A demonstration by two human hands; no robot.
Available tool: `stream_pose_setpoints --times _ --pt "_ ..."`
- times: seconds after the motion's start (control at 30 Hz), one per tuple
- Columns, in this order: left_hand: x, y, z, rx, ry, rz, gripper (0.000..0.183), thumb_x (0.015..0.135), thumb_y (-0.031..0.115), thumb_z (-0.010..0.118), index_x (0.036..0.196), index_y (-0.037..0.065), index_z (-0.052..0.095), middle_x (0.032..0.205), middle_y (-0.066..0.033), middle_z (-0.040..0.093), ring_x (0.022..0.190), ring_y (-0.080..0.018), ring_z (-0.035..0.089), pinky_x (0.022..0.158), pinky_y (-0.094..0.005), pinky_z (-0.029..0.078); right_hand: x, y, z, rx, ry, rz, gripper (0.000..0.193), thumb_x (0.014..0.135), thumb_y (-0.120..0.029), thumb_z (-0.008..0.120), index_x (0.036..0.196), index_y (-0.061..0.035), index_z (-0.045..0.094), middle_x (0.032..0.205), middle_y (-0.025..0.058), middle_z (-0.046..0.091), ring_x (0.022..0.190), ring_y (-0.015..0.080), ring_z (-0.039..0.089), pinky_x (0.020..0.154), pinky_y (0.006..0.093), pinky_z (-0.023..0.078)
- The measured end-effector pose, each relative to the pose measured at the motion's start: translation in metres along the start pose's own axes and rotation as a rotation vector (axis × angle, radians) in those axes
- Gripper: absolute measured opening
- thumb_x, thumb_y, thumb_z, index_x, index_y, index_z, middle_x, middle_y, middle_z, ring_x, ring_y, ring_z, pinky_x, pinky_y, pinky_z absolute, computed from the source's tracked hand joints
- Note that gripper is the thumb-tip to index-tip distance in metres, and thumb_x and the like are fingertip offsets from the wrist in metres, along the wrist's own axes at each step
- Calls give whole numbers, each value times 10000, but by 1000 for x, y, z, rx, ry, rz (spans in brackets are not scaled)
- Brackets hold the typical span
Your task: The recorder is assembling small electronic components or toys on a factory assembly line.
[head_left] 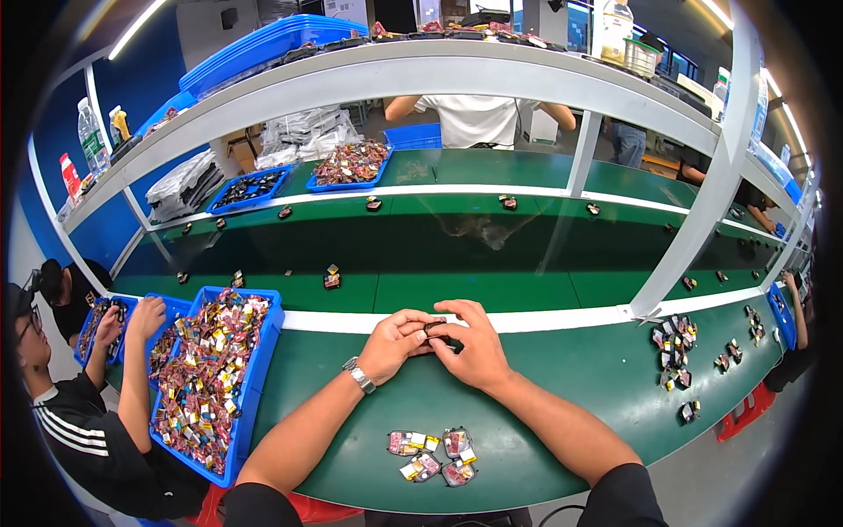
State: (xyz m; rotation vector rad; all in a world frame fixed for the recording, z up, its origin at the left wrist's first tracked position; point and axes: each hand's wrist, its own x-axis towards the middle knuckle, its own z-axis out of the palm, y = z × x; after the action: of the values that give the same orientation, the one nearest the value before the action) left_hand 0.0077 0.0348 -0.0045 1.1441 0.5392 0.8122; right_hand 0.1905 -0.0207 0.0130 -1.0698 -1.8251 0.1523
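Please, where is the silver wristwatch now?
In the head view, the silver wristwatch is left of centre, worn just below the left hand, right of the big heaped blue tray.

Site: a factory workshop, apparently a small-electronics line. A long green strip (474,294), conveyor-like, ran left to right, with small circuit units (332,279) spaced along it. A green near table (562,378) and a green far table (479,167) lined its two sides. Near left, a blue bin (254,386) was heaped with similar parts (211,378); a full blue tray (347,185) stood on the far table. Co-workers were present at left (97,430) and far side (479,121). A white shelf (439,72) spanned the line; strip lights (138,29) were lit overhead.
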Motion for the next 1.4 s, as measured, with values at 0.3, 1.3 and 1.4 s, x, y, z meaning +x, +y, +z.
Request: stream_pose_setpoints --times 0.3,1.3,1.4 --pt "1 0 -11 -112 -81 -2 289 938 66 617 1215 17 551 1241 -137 609 1124 -226 621 967 -386 544 -1 7 4 90 9 11 174 752 -30 716 916 -87 730 1185 84 625 1112 266 560 869 355 508" --pt "-1 4 3 -46 61 -34 263 965 53 563 1223 14 531 1169 -107 640 1058 -183 638 926 -353 559 6 -4 -2 -161 41 -197 229 722 17 726 935 -55 685 952 75 607 877 242 596 686 320 536" --pt "-1 4 3 -52 66 -41 265 966 56 562 1226 13 528 1171 -110 639 1050 -183 641 921 -349 560 6 -3 0 -205 50 -199 221 719 9 734 927 -51 689 944 69 606 871 230 600 674 319 542"
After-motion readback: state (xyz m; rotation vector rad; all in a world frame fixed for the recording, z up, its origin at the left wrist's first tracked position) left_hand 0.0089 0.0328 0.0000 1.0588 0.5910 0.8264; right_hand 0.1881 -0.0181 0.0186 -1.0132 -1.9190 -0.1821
